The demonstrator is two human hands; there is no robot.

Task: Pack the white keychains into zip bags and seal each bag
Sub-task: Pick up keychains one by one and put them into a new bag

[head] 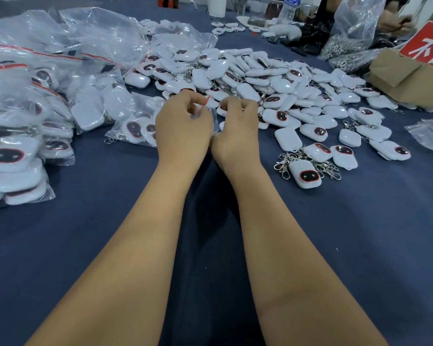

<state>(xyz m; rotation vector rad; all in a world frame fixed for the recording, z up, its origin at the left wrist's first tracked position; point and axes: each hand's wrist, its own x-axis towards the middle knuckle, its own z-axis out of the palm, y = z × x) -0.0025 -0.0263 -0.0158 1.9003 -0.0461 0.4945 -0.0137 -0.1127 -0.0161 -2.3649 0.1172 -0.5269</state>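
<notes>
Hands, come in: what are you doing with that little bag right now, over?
Left hand and right hand both pinching the zip bag at its red strip. Loose white keychains heaped just behind. Filled bags stacked left, nothing blocking.

Two hands [183, 126], one water bottle [289, 8], one cardboard box [405, 78].

Table [360, 245] covered in dark blue cloth. At centre and right lies a large loose heap of keychains [260, 78], white with dark red-rimmed faces and metal clips; several strays [306, 174] sit apart at the near right. Filled bags [18, 151] are piled along the left edge, with empty bags [60, 36] behind them. A cardboard box [408, 76] rests at the far right, beside what appears to be a pile of metal rings [340, 49]. A water bottle [289, 8] stands at the far edge.
</notes>
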